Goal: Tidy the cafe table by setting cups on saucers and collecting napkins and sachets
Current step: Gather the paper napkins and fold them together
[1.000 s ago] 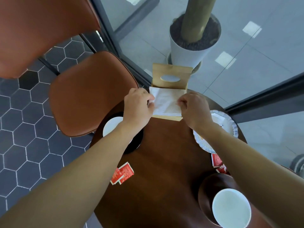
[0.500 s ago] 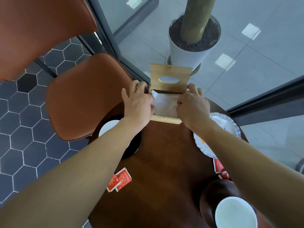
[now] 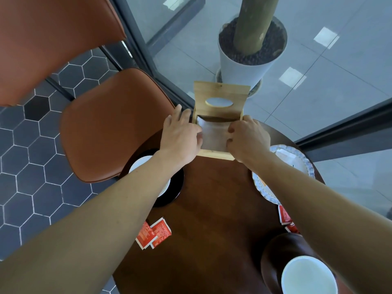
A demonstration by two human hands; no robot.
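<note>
A wooden napkin box [image 3: 220,94] with its lid raised stands at the far edge of the round dark table [image 3: 212,209]. White napkins [image 3: 214,134] lie inside it. My left hand [image 3: 180,136] presses on their left edge, fingers spread. My right hand [image 3: 247,139] pinches their right edge with curled fingers. A white cup [image 3: 137,166] sits on a black saucer [image 3: 176,187] under my left forearm. Another white cup [image 3: 307,276] rests on a brown saucer [image 3: 271,262] at the near right. Red sachets [image 3: 154,232] lie near left; more red sachets [image 3: 284,215] lie beside my right forearm.
A white scalloped paper plate [image 3: 297,153] lies at the table's right edge. A brown leather chair [image 3: 110,124] stands left of the table, another chair back [image 3: 48,39] above it. A white planter [image 3: 244,66] stands behind a glass wall.
The napkins went down from above the box rim into the box. My left hand's fingers spread out over the box's left side. Both hands moved slightly away from me.
</note>
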